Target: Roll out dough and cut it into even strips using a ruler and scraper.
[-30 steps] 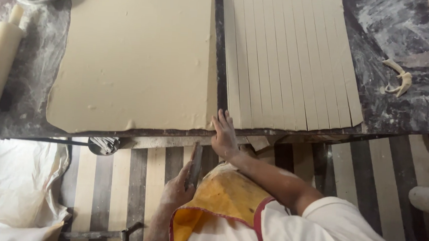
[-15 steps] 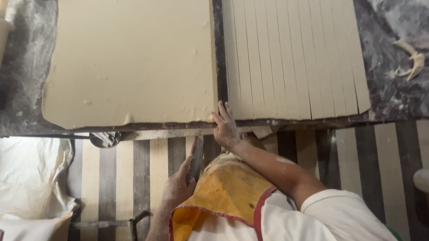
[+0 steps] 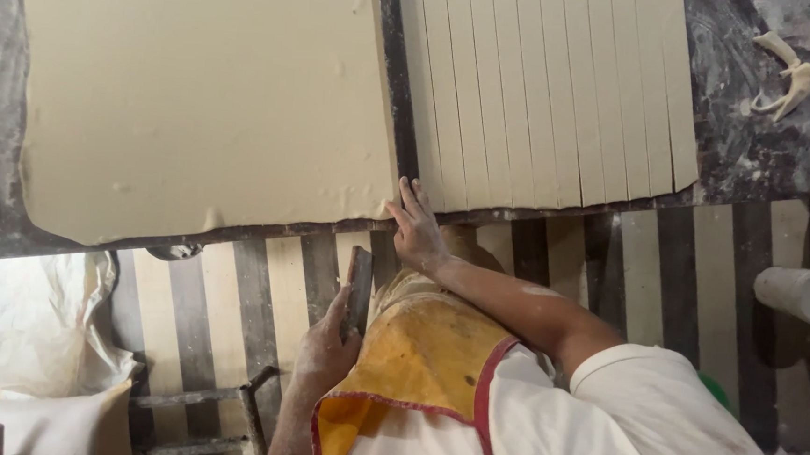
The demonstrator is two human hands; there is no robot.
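Note:
My right hand (image 3: 418,230) rests flat with fingers spread on the table's front edge, touching the near left corner of the dough sheet cut into several long strips (image 3: 544,95). Left of it, across a narrow gap, lies a large uncut sheet of pale dough (image 3: 207,94). Below the table edge, my left hand (image 3: 325,346) grips a dark flat blade (image 3: 359,290) that points up toward the table. A yellow apron with red trim (image 3: 415,369) covers my front.
The dark floured worktop (image 3: 757,146) carries a small dough scrap (image 3: 784,77) at the far right. A white sack (image 3: 23,345) lies at the lower left beside a metal frame (image 3: 216,413). A white cylinder (image 3: 804,294) sits right, over the striped floor (image 3: 646,270).
The view has drawn closer to the table, so the rolling pin and bowl at the left have left the frame. My right hand edged up onto the strip sheet's corner.

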